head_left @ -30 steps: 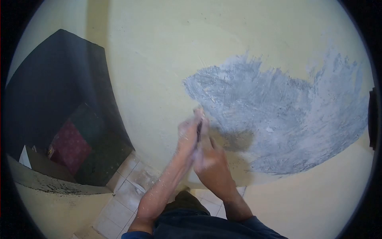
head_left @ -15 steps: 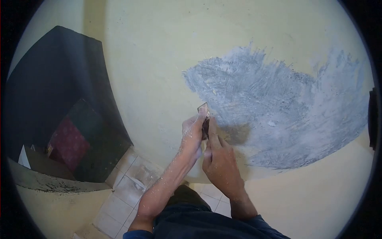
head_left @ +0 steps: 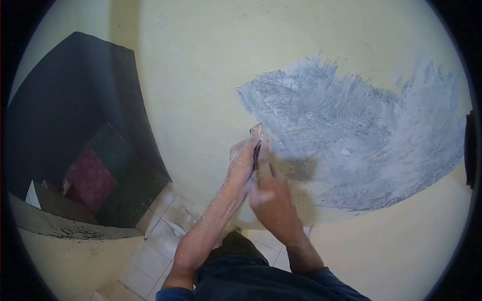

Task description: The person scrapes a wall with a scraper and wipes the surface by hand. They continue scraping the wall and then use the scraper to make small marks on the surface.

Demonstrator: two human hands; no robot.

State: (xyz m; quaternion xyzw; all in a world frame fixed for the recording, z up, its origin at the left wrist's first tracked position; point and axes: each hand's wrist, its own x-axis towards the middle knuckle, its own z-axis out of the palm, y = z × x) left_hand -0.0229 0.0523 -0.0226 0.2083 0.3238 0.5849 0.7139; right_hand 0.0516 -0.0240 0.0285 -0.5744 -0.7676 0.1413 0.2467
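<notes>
Scraper (head_left: 257,136) between left hand (head_left: 241,161) and right hand (head_left: 269,196)

You see a pale yellow wall (head_left: 201,75) bearing a streaky blue-grey patch (head_left: 351,135). White dust speckles your left hand (head_left: 243,160); the scraper (head_left: 257,138) is dark, the floor tiles (head_left: 155,241) off-white.

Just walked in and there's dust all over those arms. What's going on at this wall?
A person stands close to a pale yellow wall with both hands raised together. The left hand grips a small flat scraper, whose blade is at the left edge of a big rough grey patch. The right hand, blurred, sits right beside it with its fingers pointing up along the tool. White dust speckles the left forearm.
</notes>
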